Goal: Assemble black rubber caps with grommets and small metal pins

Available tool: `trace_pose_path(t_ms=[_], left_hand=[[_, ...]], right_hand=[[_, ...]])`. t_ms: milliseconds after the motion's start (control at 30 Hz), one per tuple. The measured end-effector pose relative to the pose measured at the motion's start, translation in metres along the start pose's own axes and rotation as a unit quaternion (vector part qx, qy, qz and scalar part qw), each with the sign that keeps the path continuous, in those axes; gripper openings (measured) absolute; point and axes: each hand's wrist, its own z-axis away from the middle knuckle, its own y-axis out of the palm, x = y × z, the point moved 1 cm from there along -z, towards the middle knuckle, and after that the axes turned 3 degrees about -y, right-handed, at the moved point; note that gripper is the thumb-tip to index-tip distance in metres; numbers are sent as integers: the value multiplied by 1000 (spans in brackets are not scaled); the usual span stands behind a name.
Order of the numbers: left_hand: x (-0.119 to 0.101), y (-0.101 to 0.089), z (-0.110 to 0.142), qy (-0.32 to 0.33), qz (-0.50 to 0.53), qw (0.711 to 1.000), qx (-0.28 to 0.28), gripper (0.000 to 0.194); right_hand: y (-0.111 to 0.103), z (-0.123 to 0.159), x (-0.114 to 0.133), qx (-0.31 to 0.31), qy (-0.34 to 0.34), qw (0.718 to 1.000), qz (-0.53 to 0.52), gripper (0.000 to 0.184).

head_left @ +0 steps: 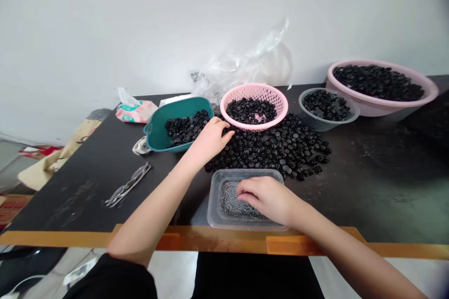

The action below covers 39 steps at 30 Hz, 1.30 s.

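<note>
My left hand (212, 139) reaches to the left edge of a loose pile of small round black plastic parts (273, 147), beside the green tub (156, 128). Its thumb and forefinger are apart, with nothing visible between them. My right hand (270, 197) is over a clear plastic box (213, 217) of thin grey metal screws (229, 203). The fingers of that hand are curled and pinched together at the screws; whatever lies between the tips is hidden. More black parts lie inside the green tub and in a pink basket (254, 88) behind the pile.
At the back right stand a clear round bowl (317, 124) and a large pink basket (372, 107), both holding black parts. Eyeglasses (128, 186), a tape roll (141, 146) and a tissue pack (136, 111) lie at left. Clear plastic bags (242, 70) rest against the wall.
</note>
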Motion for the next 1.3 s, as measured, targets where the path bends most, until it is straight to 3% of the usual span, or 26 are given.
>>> trace_pose_path(t_ms=[100, 233, 433, 533, 667, 800, 933, 1000, 1133, 1300], left_hand=[[-2, 2, 12, 4, 29, 1000, -6, 27], [-10, -3, 61, 19, 93, 995, 6, 29], [-30, 12, 120, 17, 159, 987, 16, 16], [-40, 24, 136, 1, 168, 985, -38, 15], [-51, 36, 148, -18, 172, 976, -135, 16], [-57, 36, 153, -15, 146, 971, -189, 14], [-59, 30, 156, -13, 184, 966, -179, 16], [-59, 29, 159, -16, 231, 956, -180, 18], [-58, 32, 165, 15, 263, 939, -219, 20], [-60, 32, 168, 56, 228, 954, -186, 19]], right_hand=[[-3, -1, 2, -29, 15, 996, -86, 13], [-5, -4, 2, -79, 69, 973, -206, 11], [-1, -9, -6, -108, 131, 904, -392, 7], [-2, -8, -6, -118, 137, 871, -458, 17], [-2, -5, -2, -118, 144, 841, -509, 29], [2, 3, 2, -130, 136, 810, -555, 26], [3, 14, 9, -141, 113, 781, -598, 13], [1, 21, 14, -154, 102, 784, -592, 7], [2, 33, 25, -137, 108, 794, -583, 15], [9, 37, 26, -117, 120, 740, -651, 8]])
